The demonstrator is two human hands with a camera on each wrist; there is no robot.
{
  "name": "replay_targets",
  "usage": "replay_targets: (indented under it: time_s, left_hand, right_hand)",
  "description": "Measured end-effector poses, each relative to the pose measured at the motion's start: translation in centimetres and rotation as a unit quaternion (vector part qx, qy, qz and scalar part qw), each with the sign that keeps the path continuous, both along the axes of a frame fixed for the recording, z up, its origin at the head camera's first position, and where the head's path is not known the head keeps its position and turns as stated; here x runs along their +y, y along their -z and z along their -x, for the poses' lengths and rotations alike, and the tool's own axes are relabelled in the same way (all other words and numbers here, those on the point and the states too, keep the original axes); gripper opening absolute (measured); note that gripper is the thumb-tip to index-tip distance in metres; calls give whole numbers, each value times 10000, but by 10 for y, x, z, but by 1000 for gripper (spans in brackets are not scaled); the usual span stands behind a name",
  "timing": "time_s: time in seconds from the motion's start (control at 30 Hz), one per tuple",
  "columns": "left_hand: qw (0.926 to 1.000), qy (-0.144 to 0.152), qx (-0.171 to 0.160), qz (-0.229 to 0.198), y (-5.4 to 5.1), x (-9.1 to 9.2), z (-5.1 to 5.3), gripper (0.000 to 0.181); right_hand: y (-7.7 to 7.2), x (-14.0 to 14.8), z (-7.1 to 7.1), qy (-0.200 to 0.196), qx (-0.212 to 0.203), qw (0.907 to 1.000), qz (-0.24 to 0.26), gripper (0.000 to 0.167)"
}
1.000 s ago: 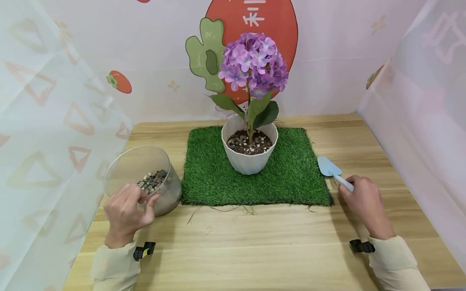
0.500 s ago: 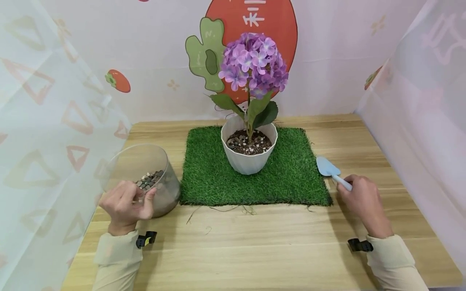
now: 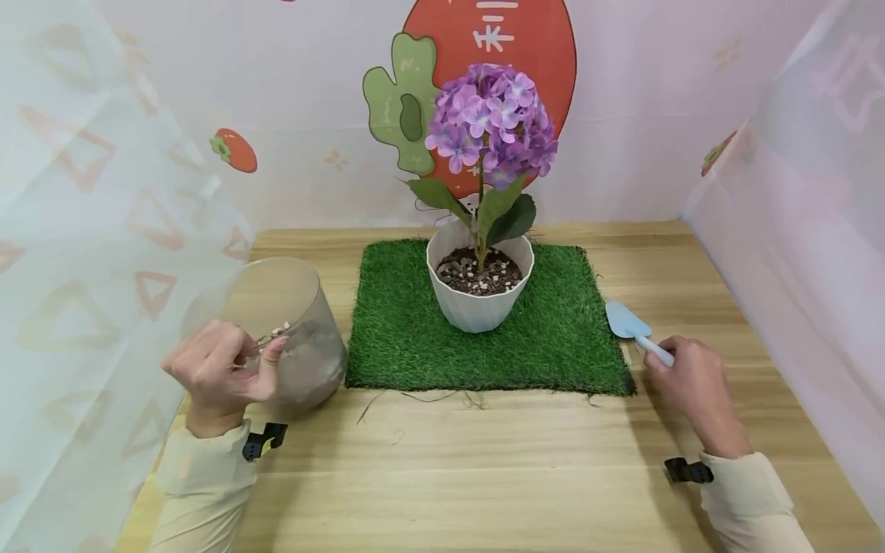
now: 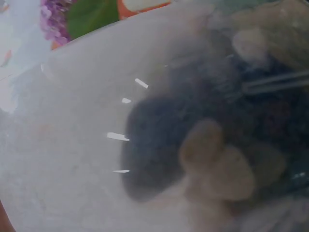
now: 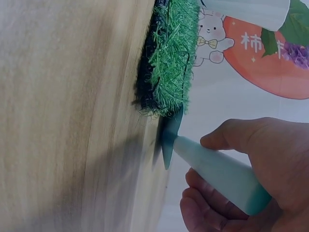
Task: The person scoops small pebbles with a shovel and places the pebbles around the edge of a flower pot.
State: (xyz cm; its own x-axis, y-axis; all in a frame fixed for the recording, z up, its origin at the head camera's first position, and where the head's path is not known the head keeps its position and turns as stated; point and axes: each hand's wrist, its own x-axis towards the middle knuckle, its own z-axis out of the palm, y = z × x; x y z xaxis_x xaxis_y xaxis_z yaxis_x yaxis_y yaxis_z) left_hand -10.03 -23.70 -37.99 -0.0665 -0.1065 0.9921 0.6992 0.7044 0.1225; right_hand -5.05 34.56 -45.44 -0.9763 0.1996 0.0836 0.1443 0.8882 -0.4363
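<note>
My left hand (image 3: pixel 217 372) grips the near rim of a clear plastic tub (image 3: pixel 319 349) on the left of the table. Pebbles (image 3: pixel 280 330) show at the tub's rim; in the left wrist view, tan pebbles (image 4: pixel 227 174) and a large dark patch appear blurred through its wall. On the right, my right hand (image 3: pixel 694 384) holds the handle of a small light-blue trowel (image 3: pixel 627 321). Its blade lies by the right edge of the grass mat. In the right wrist view, the thumb lies along the handle (image 5: pixel 217 169) and the fingers curl beneath it.
A white pot (image 3: pixel 477 307) with soil, pebbles and a purple hydrangea (image 3: pixel 494 127) stands on a green artificial grass mat (image 3: pixel 415 353). Printed sheets hang behind and along both sides of the wooden table (image 3: pixel 484 476).
My left hand has moved left and up along with the tub's rim, and fewer pebbles show inside. The right hand and trowel stay in place; the head view shifts slightly.
</note>
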Motion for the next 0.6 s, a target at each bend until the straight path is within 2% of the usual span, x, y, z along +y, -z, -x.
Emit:
replay_targets:
  time_s: [0.17, 0.33, 0.47, 0.6]
  left_hand:
    - [9983, 349, 436, -161, -24, 20, -9, 79]
    - [9916, 927, 831, -339, -47, 44, -17, 80]
    - [9842, 1326, 1133, -299, -58, 64, -18, 78]
    - [9788, 1592, 1272, -207, -63, 82, -20, 76]
  right_hand:
    - [-1, 2, -2, -16, 80, 9999, -65, 33]
    - [-2, 3, -3, -14, 110, 9999, -80, 34]
    - [-2, 4, -3, 3, 139, 9998, -139, 33]
    - [-3, 2, 0, -38, 233, 9996, -144, 34]
